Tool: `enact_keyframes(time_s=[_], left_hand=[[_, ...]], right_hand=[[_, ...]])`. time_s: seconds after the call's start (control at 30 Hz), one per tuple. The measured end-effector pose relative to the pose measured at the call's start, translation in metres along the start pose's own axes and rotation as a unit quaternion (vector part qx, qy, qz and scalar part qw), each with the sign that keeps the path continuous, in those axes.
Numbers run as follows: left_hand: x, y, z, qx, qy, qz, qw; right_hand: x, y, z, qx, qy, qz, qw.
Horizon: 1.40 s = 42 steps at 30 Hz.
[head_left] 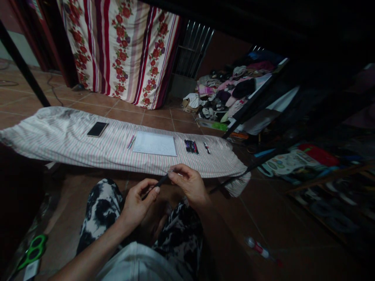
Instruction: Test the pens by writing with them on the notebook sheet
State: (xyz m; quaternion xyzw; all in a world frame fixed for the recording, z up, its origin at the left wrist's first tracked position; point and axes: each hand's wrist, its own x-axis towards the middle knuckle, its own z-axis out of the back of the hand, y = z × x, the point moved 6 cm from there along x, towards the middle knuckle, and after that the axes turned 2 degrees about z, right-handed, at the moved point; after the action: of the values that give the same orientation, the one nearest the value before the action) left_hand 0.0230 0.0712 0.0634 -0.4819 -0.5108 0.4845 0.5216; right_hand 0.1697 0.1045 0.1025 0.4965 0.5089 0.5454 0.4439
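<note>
Above my lap, my left hand [137, 203] is closed around one end of a slim black pen [162, 180]. The thumb and fingertips of my right hand [189, 182] pinch its other end. The pen slants up to the right, and its ends are partly hidden by the fingers. Just beyond the hands, a spiral notebook [155, 143] lies on a striped cloth [88, 150]. To its right is a row of several dark pens [191, 146], with a white-and-black pen [206, 147] farther right. Some coloured pens [131, 141] lie left of the notebook.
A phone [97, 129] rests on the cloth's left part. Green-handled scissors [35, 249] are at lower left; a plastic bottle [257, 247] lies on the tiled floor at right. Behind are a flowered curtain [123, 50] and a heap of clothes [228, 91].
</note>
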Motion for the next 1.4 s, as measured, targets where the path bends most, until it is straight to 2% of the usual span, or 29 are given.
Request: enact_keyframes(time_s=[0.23,0.47,0.77,1.07,1.17,1.4], left_hand=[[-0.0010,0.0020,0.0004,-0.021,0.007,0.019,1.000],[-0.0013,0.0003,-0.0018,-0.012,0.019,0.020,1.000],[-0.0007,-0.0053,-0.0012,0.000,0.012,0.010,1.000],[0.0000,0.0000,-0.0014,0.004,0.017,0.018,1.000],[-0.0003,-0.0004,-0.0023,-0.004,0.021,0.027,0.999],[0.0000,-0.0033,-0.0029,-0.008,0.014,0.023,1.000]], right_hand=[[-0.0027,0.0015,-0.0014,-0.008,0.018,0.002,1.000],[-0.0012,0.0066,0.0009,-0.038,0.020,0.035,0.998],[-0.0003,0.0005,-0.0003,-0.010,0.003,0.004,1.000],[-0.0016,0.0011,-0.0002,-0.024,0.028,0.007,0.999],[-0.0014,0.0045,0.0004,-0.034,0.027,0.026,0.999],[-0.0002,0.0053,0.0015,-0.026,0.010,0.017,0.999]])
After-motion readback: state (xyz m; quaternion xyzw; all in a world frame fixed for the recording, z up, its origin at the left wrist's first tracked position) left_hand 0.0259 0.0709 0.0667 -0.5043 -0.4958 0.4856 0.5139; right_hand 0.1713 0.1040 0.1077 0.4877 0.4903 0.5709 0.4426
